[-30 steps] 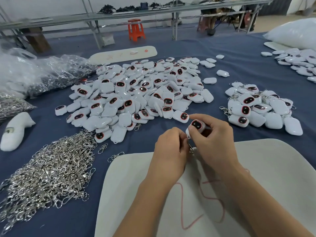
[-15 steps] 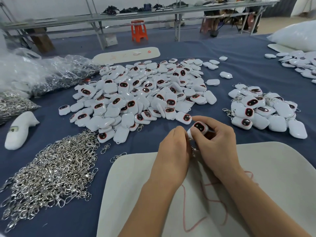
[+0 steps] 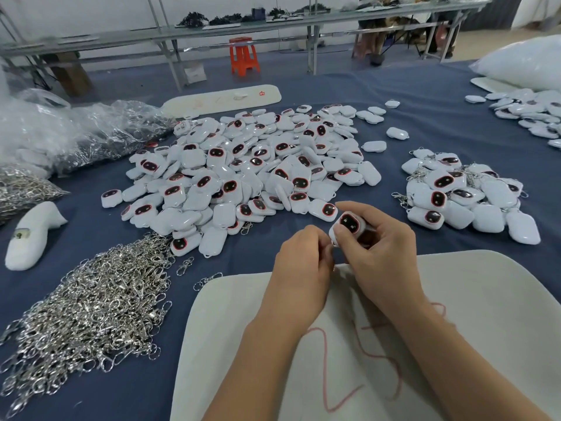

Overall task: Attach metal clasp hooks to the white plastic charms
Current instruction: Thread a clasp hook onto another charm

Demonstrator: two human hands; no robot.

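At frame centre, the right hand (image 3: 379, 253) grips one white plastic charm (image 3: 349, 224) while the left hand (image 3: 303, 262) pinches at its edge, clasp unseen; a small finished pile of hooked charms (image 3: 467, 192) lies right, the large unhooked heap (image 3: 249, 171) waits above.

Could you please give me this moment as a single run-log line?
step: clasp fitting | right hand: holds white charm | left hand: pinching at charm's lower edge, clasp hidden | finished pile: right | loose clasps: left

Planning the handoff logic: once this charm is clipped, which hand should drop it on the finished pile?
Right, probably. The right hand already grips the charm, and the finished pile lies on its side. The left hand sits nearer the loose hooks.
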